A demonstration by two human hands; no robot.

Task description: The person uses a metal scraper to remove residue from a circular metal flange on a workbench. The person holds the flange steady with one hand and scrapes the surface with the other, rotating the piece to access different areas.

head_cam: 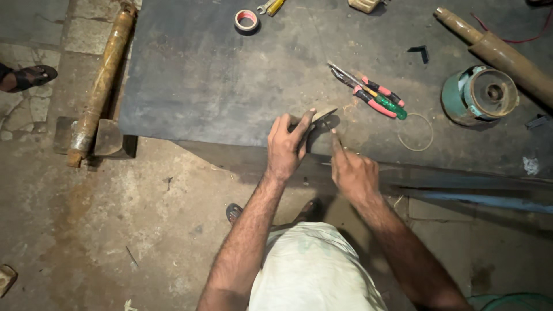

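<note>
My left hand [286,144] presses down on a small flat curved piece [324,114] lying on the dark work mat [201,75], with the forefinger stretched over it. My right hand [352,173] is closed around a thin pointed tool [330,126] whose tip touches the piece next to my left fingers. Just beyond the piece lie pliers with red and green handles [377,98] and a thin wire ring [416,132].
A roll of tape [246,21] lies at the mat's far edge. A round green motor housing [480,95] and a long rusty shaft [498,53] sit at the right. Another rusty shaft [102,80] lies left of the mat. Someone's sandalled foot [26,76] shows at far left.
</note>
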